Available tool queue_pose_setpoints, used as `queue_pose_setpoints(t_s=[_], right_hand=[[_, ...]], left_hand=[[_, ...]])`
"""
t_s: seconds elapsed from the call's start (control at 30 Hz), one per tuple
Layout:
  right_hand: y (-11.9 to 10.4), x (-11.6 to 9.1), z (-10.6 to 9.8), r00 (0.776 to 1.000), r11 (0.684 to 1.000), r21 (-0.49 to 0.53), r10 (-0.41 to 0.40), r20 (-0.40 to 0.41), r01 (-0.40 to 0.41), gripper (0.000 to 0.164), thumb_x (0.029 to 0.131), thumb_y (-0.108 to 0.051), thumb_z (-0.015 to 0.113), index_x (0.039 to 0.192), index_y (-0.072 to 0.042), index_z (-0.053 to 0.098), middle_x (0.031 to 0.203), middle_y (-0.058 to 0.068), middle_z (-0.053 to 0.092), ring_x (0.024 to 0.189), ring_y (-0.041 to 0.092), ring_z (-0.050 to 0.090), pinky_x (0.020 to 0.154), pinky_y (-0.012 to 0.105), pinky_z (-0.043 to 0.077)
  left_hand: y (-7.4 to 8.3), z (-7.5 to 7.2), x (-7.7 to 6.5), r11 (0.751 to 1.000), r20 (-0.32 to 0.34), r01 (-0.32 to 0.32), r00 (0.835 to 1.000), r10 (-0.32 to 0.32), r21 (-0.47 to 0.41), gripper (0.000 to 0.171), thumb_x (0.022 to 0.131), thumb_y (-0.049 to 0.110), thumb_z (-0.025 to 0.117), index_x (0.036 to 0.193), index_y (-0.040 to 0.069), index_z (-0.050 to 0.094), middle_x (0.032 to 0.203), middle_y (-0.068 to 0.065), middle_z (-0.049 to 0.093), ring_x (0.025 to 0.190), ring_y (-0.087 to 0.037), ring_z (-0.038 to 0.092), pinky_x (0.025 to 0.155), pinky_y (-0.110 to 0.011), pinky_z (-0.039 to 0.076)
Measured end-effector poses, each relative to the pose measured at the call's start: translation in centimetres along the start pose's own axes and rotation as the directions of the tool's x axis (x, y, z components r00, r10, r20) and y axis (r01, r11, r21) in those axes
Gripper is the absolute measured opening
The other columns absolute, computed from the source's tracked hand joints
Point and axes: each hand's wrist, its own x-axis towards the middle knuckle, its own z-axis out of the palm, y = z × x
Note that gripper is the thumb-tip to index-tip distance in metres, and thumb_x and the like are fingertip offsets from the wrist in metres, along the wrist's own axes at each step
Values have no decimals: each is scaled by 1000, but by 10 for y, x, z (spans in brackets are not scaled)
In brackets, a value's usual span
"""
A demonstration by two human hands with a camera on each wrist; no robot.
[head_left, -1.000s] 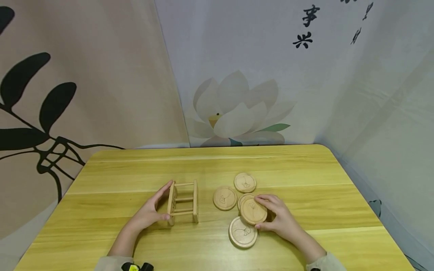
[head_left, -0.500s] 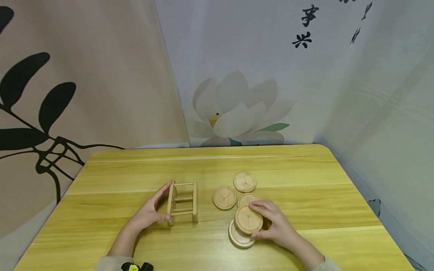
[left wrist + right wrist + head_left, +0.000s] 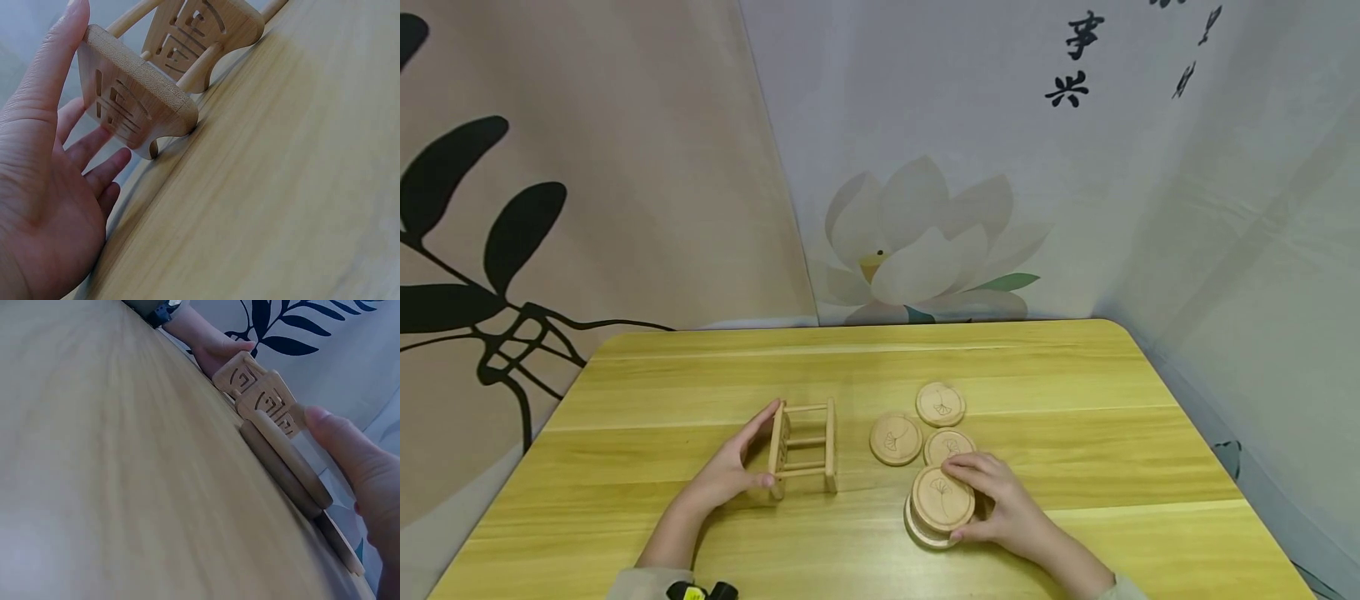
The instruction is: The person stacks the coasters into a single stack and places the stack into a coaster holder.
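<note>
My left hand [image 3: 724, 473] steadies a small wooden coaster rack [image 3: 805, 472], thumb at the near corner of its end panel and a finger at the far corner. Cut-out patterned panels [image 3: 125, 103] joined by rods show in the left wrist view. My right hand [image 3: 1006, 510] pinches a round wooden coaster [image 3: 943, 498] by its right edge, thumb near and fingers far. That coaster lies over another coaster [image 3: 916, 530], mostly covering it. In the right wrist view the upper coaster [image 3: 294, 459] sits close against the lower one; whether they fully touch is unclear.
Behind the right hand lie a partly hidden coaster [image 3: 949, 444], a coaster on the left [image 3: 896, 439] and a farther one [image 3: 940, 404], each with an engraved leaf motif. All rest on a wooden table [image 3: 647, 400] before printed curtains [image 3: 700, 167].
My right hand has carried its coaster toward the near left, off the partly hidden coaster and over the nearest one. The left hand and rack have stayed in place.
</note>
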Motion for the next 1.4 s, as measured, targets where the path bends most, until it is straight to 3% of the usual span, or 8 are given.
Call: queue_pose_setpoints(t_s=[0.33,0.67,1.4], right_hand=[[-7,1,1,1000,1000,11,-4,10,4,83,60,-45,85,130,-11,59,129,2,56,119,22,48,94,56,39],[-6,0,4,998,999,2,-41,46,41,83,61,-48,84,131,-10,59,130,1,56,119,21,48,98,49,38],[-6,1,5,994,1000,-18,22,106,-20,84,60,-53,83,130,-14,59,131,-1,55,120,20,48,94,55,38]], left_hand=[[1,0,0,1000,-1,-3,1000,3,-1,106,72,41,82,155,21,18,154,-17,24,139,-43,17,102,-72,6],[1,-1,1,1000,-1,-2,1000,2,2,106,72,40,82,155,20,18,155,-15,22,139,-42,16,101,-73,5],[1,0,0,1000,1,-8,1000,8,-10,106,73,40,82,155,19,18,155,-16,22,139,-44,14,101,-73,5]])
